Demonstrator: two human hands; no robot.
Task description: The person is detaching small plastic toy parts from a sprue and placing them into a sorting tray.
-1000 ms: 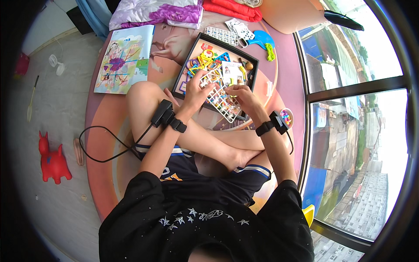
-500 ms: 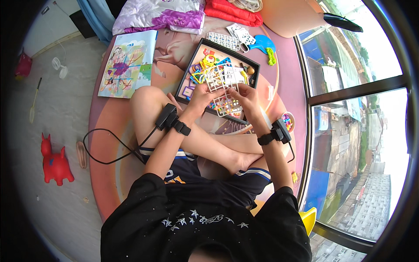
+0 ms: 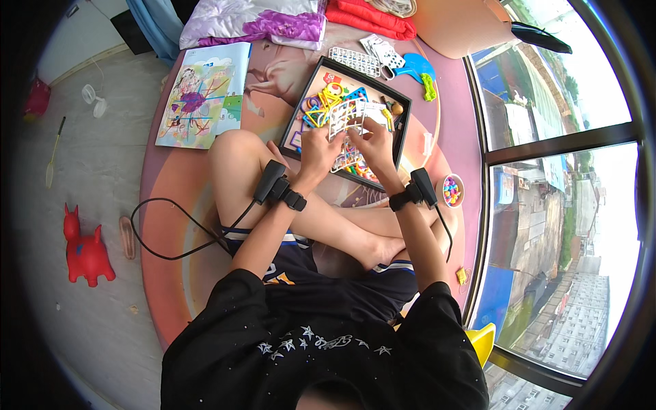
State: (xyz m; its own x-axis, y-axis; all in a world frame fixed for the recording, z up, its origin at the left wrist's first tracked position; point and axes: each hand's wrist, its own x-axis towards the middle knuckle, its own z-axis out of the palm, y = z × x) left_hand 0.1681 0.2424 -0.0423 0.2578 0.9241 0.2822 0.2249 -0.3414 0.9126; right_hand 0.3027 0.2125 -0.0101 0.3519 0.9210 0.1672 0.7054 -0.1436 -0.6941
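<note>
Holding a white grid sheet (image 3: 347, 117) in both hands above a black tray (image 3: 403, 102).

The left hand (image 3: 318, 145) is closed on the sheet's left edge and the right hand (image 3: 376, 141) on its right edge; the sheet is pale, ruled into small squares and lifted clear of the tray, which holds coloured pieces and rings. A picture book (image 3: 198, 96) lies open at left, a bowl of beads (image 3: 452, 190) at right. Against one second earlier, the sheet has risen from low over the tray's near side to mid-tray, and both hands have moved forward.
</note>
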